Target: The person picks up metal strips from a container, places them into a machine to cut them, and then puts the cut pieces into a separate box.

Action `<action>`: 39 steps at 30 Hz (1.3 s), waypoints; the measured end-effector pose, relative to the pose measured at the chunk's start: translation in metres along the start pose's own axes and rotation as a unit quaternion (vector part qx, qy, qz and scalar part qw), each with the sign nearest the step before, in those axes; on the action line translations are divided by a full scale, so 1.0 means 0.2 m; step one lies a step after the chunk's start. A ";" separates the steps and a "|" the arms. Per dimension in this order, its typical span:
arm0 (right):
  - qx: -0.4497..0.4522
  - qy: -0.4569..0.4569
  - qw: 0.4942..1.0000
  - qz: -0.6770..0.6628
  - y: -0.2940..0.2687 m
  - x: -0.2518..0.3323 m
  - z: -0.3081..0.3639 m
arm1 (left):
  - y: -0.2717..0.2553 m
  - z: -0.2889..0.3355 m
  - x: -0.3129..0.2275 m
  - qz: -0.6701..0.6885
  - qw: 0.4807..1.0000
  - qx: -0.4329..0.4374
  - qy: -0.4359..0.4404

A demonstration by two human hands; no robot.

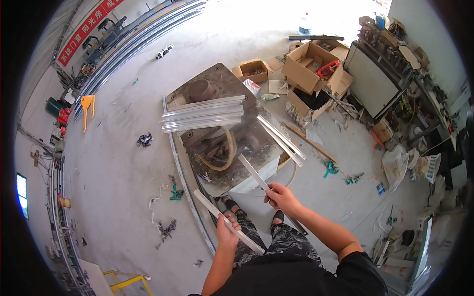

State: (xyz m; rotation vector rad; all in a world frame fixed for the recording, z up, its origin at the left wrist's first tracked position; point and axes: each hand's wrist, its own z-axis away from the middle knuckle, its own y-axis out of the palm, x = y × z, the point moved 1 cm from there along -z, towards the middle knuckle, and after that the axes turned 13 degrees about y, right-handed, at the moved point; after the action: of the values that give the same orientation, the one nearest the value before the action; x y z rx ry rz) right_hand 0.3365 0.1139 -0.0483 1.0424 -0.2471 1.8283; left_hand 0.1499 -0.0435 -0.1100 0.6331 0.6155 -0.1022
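Left strip (206,202), right strip (253,171), held apart
Left hand (227,233) clasps mid-length, probably for balance; right hand (280,196) pinches the near end.

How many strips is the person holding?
2: one pale strip in the left hand, another strip in the right hand. Any pressed behind them would be hidden.

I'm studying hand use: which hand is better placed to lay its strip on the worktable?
Probably the right hand: its strip overlaps the worktable in this view, while the left hand holds the other strip nearer the body.
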 end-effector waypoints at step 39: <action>-0.132 0.068 0.989 -0.011 0.09 0.00 -0.39 | 0.20 -0.34 -0.55 0.026 0.993 0.091 0.067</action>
State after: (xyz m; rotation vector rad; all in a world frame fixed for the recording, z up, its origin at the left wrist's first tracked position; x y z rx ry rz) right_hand 0.2794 0.1492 -0.0909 0.7312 -0.3828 1.7814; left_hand 0.0363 0.0180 -0.0706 0.8370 0.7249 -0.0684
